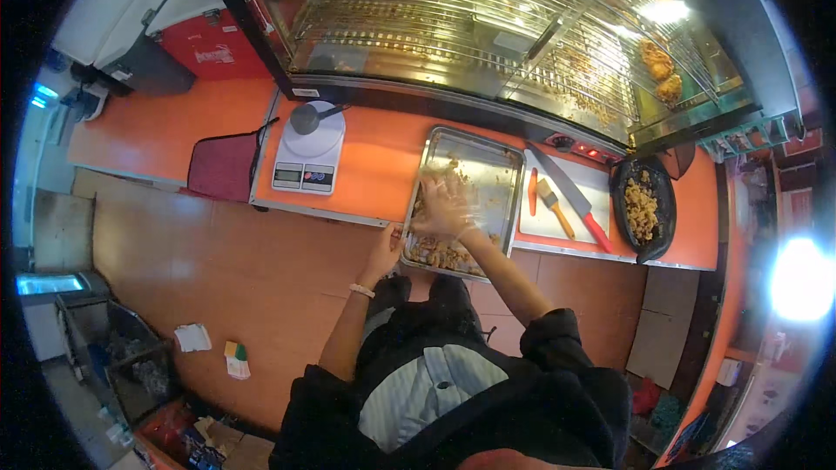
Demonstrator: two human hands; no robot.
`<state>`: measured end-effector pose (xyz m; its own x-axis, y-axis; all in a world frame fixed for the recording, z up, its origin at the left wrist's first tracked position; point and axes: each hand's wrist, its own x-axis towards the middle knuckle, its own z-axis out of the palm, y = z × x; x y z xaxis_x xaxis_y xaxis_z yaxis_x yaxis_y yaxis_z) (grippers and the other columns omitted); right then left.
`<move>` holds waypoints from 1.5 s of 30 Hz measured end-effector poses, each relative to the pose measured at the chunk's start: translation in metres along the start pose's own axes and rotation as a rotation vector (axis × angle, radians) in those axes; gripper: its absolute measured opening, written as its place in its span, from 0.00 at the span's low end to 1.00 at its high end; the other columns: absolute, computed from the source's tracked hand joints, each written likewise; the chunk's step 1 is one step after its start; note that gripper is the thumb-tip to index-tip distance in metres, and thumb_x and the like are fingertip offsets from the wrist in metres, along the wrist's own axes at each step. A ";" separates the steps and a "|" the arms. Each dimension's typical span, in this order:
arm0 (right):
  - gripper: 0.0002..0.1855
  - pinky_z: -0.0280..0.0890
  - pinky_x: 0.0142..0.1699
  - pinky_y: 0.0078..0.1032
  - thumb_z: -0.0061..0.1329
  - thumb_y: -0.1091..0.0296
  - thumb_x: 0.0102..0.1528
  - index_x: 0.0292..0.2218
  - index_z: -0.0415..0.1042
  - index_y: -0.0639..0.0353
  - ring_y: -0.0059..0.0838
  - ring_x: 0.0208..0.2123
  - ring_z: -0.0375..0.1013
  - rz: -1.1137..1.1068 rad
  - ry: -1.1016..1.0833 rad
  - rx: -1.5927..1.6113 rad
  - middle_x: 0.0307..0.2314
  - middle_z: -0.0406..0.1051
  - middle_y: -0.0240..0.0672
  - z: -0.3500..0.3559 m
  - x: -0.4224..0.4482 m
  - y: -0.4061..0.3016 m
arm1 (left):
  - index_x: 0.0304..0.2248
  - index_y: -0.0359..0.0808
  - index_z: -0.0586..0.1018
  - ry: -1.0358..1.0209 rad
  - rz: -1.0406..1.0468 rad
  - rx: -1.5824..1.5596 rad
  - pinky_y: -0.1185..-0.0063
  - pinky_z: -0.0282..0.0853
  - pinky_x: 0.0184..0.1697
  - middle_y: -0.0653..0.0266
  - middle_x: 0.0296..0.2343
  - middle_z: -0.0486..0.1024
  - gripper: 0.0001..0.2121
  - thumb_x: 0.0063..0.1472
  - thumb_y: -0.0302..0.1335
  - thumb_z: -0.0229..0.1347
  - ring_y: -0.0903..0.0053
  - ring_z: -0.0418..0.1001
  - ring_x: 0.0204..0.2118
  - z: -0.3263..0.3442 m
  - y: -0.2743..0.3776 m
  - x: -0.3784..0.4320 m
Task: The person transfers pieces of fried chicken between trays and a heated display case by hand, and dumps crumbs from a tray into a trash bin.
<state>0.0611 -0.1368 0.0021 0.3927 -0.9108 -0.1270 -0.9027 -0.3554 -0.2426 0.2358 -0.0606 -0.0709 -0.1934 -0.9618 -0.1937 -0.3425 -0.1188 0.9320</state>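
Observation:
A rectangular metal tray (499,209) extends past the counter's front edge, with fried crumbs (436,254) gathered mostly along its left side and near end. My left hand (388,251) grips the tray's left rim near the front corner; its fingertips are partly hidden. Inside the tray, my right hand (447,205) wears a clear plastic glove and spreads its fingers low over the crumbs. It is slightly blurred, and no piece shows in its grasp. To the right, a white cutting board (591,176) carries a red-handled knife (568,189), a wooden-handled brush (555,209) and an orange-handled tool (533,192).
Behind the tray stands a glass display warmer (405,91) with wire racks and fried chicken (656,62). A black scoop-shaped bowl (666,228) of crumbs sits right of the board. A digital kitchen scale (307,173) with a dark ladle (305,119) and a maroon cloth (223,166) lie left.

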 end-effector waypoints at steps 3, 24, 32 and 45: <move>0.61 0.35 0.56 0.53 0.54 0.37 0.31 0.56 0.39 0.59 0.55 0.57 0.36 0.024 0.036 -0.032 0.55 0.41 0.47 -0.031 -0.008 -0.016 | 0.35 0.33 0.66 0.069 0.114 -0.008 0.76 0.64 0.29 0.59 0.27 0.67 0.09 0.54 0.25 0.50 0.72 0.67 0.28 0.001 -0.003 -0.002; 0.49 0.47 0.53 0.47 0.50 0.38 0.35 0.53 0.50 0.56 0.51 0.52 0.49 -0.016 0.120 -0.069 0.50 0.52 0.45 -0.015 -0.003 0.012 | 0.35 0.31 0.66 0.009 0.008 -0.101 0.80 0.64 0.25 0.58 0.28 0.68 0.09 0.55 0.25 0.49 0.76 0.67 0.26 0.002 -0.005 0.005; 0.17 0.53 0.48 0.43 0.46 0.57 0.45 0.37 0.67 0.53 0.41 0.43 0.60 -0.180 0.314 0.002 0.39 0.63 0.37 0.032 0.009 0.044 | 0.35 0.31 0.66 0.084 0.079 -0.051 0.82 0.64 0.25 0.58 0.28 0.68 0.09 0.56 0.26 0.48 0.76 0.67 0.24 0.007 0.010 0.003; 0.07 0.67 0.30 0.25 0.47 0.69 0.47 0.31 0.67 0.60 0.26 0.26 0.70 0.095 0.293 1.553 0.27 0.71 0.36 0.012 0.026 0.093 | 0.41 0.35 0.66 0.098 0.068 -0.053 0.81 0.65 0.30 0.62 0.33 0.65 0.13 0.57 0.30 0.49 0.78 0.67 0.31 0.013 -0.009 0.005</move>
<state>-0.0107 -0.1908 -0.0351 0.1355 -0.9889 -0.0606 0.2030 0.0876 -0.9753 0.2257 -0.0608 -0.0838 -0.1233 -0.9872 -0.1013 -0.2820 -0.0630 0.9573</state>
